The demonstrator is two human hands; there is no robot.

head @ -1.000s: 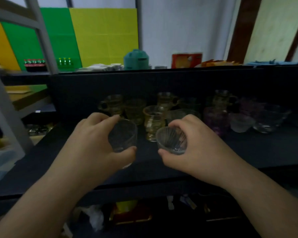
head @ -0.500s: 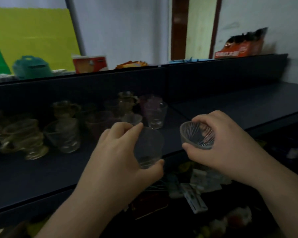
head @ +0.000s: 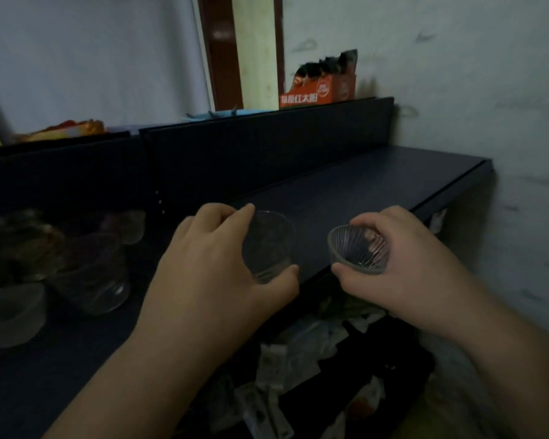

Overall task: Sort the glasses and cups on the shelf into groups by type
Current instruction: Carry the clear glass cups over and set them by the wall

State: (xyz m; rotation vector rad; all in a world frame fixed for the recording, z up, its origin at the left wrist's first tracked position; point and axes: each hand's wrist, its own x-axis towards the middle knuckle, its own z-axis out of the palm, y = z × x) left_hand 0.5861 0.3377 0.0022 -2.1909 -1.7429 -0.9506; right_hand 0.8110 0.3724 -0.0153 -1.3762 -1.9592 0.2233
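A smooth clear glass [head: 268,245] is gripped by the curled left hand [head: 213,274], a ribbed glass cup [head: 357,250] by the curled right hand [head: 406,264], above the dark shelf [head: 362,185].

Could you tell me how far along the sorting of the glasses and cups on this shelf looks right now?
Early, by the look of it. Nothing visible looks grouped: the glassware on the left stands as a mixed, blurred cluster. In hand: the left hand grips a smooth clear glass and the right hand grips a ribbed glass cup, both held at the front edge of the shelf, whose right stretch holds nothing. Left: setting these down and sorting the cluster.
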